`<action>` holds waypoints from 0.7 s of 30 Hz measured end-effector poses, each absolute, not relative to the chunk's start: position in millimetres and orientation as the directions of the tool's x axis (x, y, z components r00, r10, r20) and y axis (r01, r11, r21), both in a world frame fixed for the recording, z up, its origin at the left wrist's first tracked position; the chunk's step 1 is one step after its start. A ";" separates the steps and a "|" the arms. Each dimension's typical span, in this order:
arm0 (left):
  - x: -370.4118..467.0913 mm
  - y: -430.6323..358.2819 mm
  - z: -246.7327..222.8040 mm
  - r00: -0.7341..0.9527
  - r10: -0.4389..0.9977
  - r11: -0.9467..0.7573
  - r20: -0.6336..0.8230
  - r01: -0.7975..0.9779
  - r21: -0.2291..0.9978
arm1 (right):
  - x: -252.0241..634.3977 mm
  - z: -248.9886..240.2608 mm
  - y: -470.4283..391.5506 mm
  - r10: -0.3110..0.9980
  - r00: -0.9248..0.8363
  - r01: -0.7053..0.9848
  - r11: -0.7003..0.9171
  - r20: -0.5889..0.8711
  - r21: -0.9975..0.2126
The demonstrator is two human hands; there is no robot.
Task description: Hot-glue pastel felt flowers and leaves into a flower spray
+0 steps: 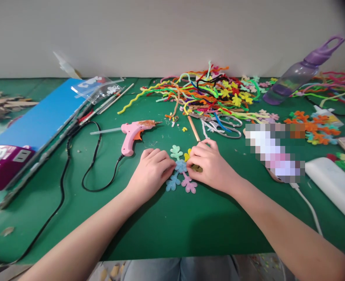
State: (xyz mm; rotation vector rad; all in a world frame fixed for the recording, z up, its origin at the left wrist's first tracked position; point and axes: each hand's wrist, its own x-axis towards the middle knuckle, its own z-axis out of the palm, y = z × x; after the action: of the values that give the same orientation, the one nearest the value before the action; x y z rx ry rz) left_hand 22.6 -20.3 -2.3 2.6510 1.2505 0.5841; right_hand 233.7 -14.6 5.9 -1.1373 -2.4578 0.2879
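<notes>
A fuzzy pipe-cleaner flower piece lies on the green table in front of me, with a light blue centre and mint, yellow, blue and pink branches around it. My left hand is closed at its left side, fingertips pressed to the blue centre. From the right, my right hand pinches the piece near its yellow and olive parts, which the fingers partly cover. A thin wooden stick lies just beyond my right hand.
A pink glue gun with a black cord lies left of centre. Behind are piled pipe cleaners and scissors. On the right are a blurred phone, a white power bank, and a purple bottle. A blue board lies left.
</notes>
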 end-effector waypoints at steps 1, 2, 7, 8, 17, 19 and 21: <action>21.9 -20.2 -2.9 0.576 0.764 -0.644 0.291 0.706 0.295 | 235.0 7.4 -15.0 0.762 -0.590 0.668 0.647 0.269 -0.367; 21.1 -20.0 -3.4 0.576 0.760 -0.649 0.302 0.703 0.291 | 236.7 9.0 -15.3 0.758 -0.600 0.652 0.648 0.254 -0.393; 18.2 -19.5 -0.2 0.538 0.754 -0.645 0.378 0.715 0.270 | 246.1 15.9 -13.2 0.783 -0.562 0.616 0.612 0.268 -0.497; 17.9 -19.9 2.0 0.521 0.762 -0.633 0.384 0.724 0.274 | 247.5 16.1 -12.1 0.793 -0.540 0.630 0.604 0.283 -0.489; 14.7 -26.1 13.1 0.614 0.753 -0.657 0.236 0.690 0.304 | 248.6 8.7 -8.4 0.720 -0.633 0.637 0.693 0.285 -0.336; 14.7 -25.8 11.8 0.614 0.758 -0.651 0.220 0.692 0.311 | 246.7 8.8 -9.6 0.716 -0.638 0.633 0.697 0.283 -0.337; 15.5 -25.6 10.6 0.613 0.760 -0.649 0.215 0.694 0.313 | 244.5 9.4 -11.4 0.716 -0.641 0.630 0.696 0.274 -0.345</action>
State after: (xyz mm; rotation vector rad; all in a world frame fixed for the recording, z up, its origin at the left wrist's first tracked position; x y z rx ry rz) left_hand 15.5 -25.6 10.6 2.6394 1.2041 0.4897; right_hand 244.5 -11.4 9.4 -1.0473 -2.5166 0.3064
